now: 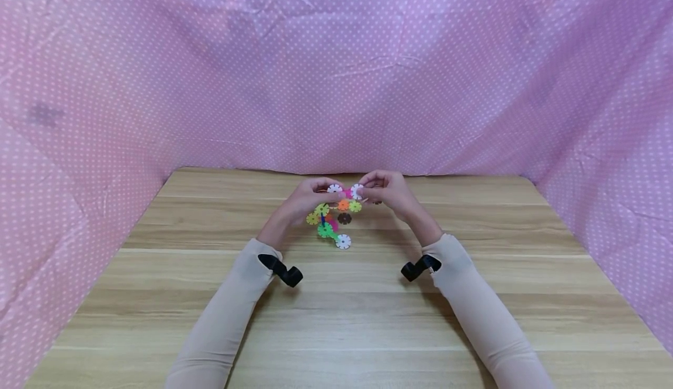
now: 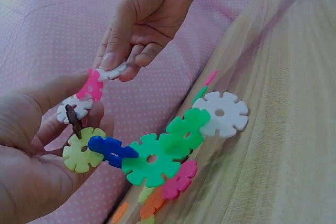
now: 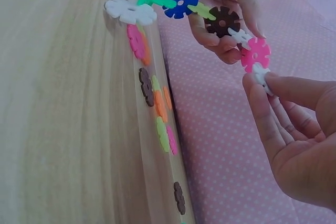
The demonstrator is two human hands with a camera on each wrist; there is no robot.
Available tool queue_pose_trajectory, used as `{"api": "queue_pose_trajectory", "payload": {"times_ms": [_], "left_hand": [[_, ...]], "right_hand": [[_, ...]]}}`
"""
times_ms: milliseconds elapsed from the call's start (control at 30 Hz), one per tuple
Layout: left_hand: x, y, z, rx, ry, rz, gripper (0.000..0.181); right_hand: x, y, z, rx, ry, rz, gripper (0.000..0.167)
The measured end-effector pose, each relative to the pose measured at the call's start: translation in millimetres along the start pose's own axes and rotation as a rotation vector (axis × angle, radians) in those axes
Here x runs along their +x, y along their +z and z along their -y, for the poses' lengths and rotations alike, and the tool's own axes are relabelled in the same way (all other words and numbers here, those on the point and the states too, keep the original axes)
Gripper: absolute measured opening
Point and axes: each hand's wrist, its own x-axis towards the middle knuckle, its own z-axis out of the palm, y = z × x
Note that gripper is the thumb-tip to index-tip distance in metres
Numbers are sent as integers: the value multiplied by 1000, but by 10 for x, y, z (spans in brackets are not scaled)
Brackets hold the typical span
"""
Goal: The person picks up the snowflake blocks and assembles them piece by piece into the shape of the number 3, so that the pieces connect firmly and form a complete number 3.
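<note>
A chain of notched plastic snowflake discs hangs between the hands above the table. The right hand (image 1: pixel 393 193) pinches the white disc (image 3: pixel 261 78) at its upper end, which is joined to a pink disc (image 3: pixel 256 55). The left hand (image 1: pixel 305 200) holds the chain near the pink disc, at the neighbouring white disc (image 2: pixel 76 109). Farther down come a brown disc (image 3: pixel 223 22), a yellow disc (image 2: pixel 84 149), a blue disc (image 2: pixel 111 152), green discs (image 2: pixel 152 158) and another white disc (image 2: pixel 220 114). The left fingers partly hide the joints.
Several loose discs lie on the wooden table (image 1: pixel 347 313) beneath the hands, among them a brown disc (image 1: pixel 344 218), an orange disc (image 1: pixel 343 205) and a yellow-green disc (image 1: pixel 355 206). A pink dotted cloth (image 1: pixel 336 85) hangs behind the table and at its sides.
</note>
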Motion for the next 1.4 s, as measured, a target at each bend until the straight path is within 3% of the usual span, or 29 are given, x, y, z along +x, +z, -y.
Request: {"api": "queue_pose_trajectory", "payload": {"times_ms": [167,333,1167,1400], "left_hand": [[-5,19,5,-23,36,-3,42],[-20,38,0,-42,28,-38,39],[-37,85,-38,-13,72,-99,29],[-56,95,-55,-55,83,-115,32]], "right_hand": [[4,-5,-12,7,-18,-10,23],[8,-15,-28,-5,-28,-2,23],[-8,-23,-46,-9,-131,-8,16],[-12,-6,-48,8,-137,-50,15]]}}
